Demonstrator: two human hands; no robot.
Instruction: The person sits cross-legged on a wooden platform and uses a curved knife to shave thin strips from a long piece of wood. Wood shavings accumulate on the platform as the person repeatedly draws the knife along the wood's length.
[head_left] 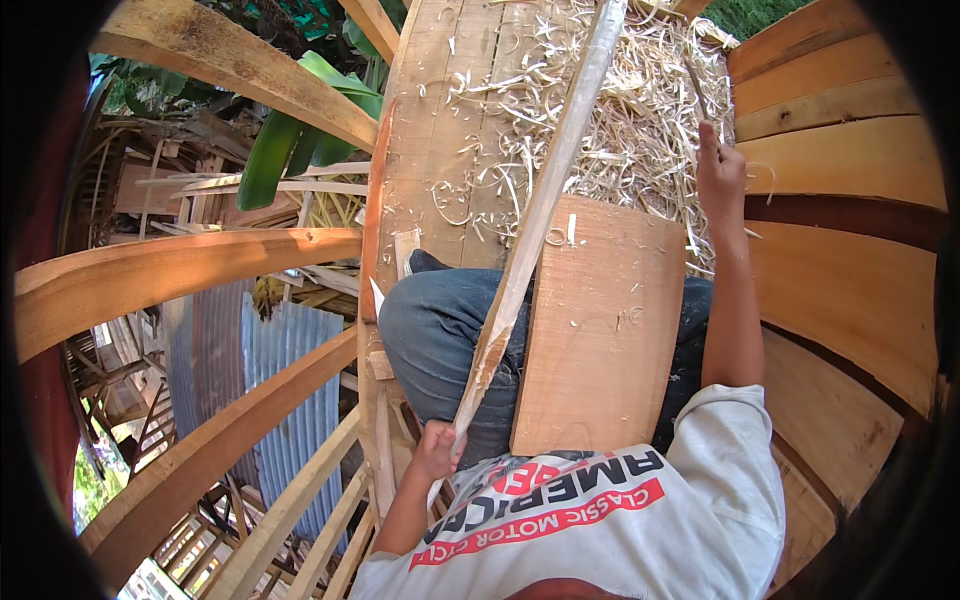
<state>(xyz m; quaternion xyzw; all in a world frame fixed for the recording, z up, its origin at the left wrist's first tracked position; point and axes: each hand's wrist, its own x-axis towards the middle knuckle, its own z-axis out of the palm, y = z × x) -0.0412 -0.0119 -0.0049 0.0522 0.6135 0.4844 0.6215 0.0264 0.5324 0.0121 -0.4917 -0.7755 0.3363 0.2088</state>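
My left hand [437, 450] is closed round the near end of a long pale wooden strip [560, 170]. The strip slants across my left thigh and runs far ahead past the top of the view; its near part has a rough, freshly cut patch. My right hand [720, 175], held out at the far right, grips a knife [696, 88] with a thin dark blade pointing forward, apart from the strip. The knife's handle is mostly hidden in my fist. A flat reddish-brown board [600, 340] lies across my lap, partly beneath the strip, with a few shavings on it.
Curled wood shavings [630, 120] cover much of the plank floor [425, 150] ahead. A plank wall [840, 160] rises close on the right. Wooden beams [200, 265] form an open railing at left, with corrugated sheets [285, 380], scrap wood and green leaves [270, 160] beyond.
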